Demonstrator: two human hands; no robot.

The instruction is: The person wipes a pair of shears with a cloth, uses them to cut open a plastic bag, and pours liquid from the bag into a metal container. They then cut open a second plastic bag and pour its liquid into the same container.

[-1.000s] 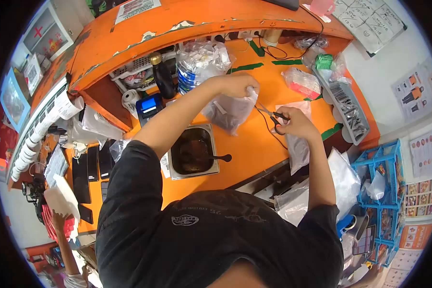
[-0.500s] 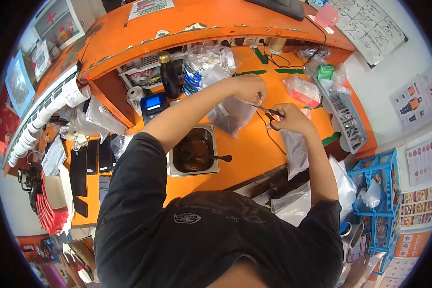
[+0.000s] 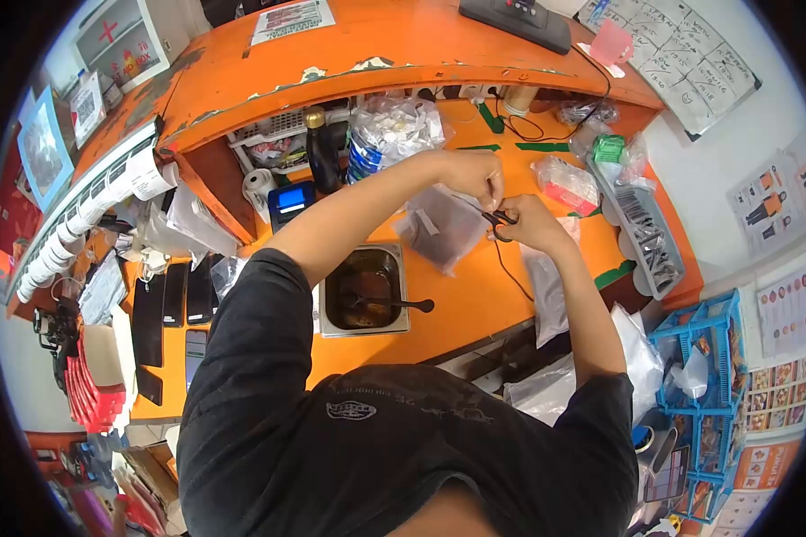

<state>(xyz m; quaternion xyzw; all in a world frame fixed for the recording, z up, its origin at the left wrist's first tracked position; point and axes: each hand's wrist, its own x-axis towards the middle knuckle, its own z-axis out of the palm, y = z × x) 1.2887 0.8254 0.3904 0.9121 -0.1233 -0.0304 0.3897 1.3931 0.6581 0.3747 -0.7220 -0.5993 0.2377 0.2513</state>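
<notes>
My left hand [image 3: 476, 177] pinches the upper edge of a clear plastic bag [image 3: 443, 228], which hangs over the orange counter [image 3: 457, 309]. In my right hand [image 3: 533, 222] is a pair of black-handled scissors [image 3: 503, 230]. Their blades point left at the bag's top corner, just below my left fingers. Left of the bag, a steel pan [image 3: 405, 313] holds dark brown sauce [image 3: 367, 277], and a black spoon [image 3: 412, 305] rests across it. Beneath my right forearm lies another clear bag [image 3: 551, 300].
Behind the left arm stand a black bottle [image 3: 321, 152], a blue-screened device [image 3: 291, 200] and a big bag of white packets [image 3: 394, 130]. A grey tray of wrapped cutlery [image 3: 640, 228] lines the right side. Blue crates [image 3: 698, 394] stand to the right; phones [image 3: 175, 294] lie left.
My right hand has brought the scissors left and closer to my left hand, so the blades now meet the bag's corner. The bag has shifted slightly right.
</notes>
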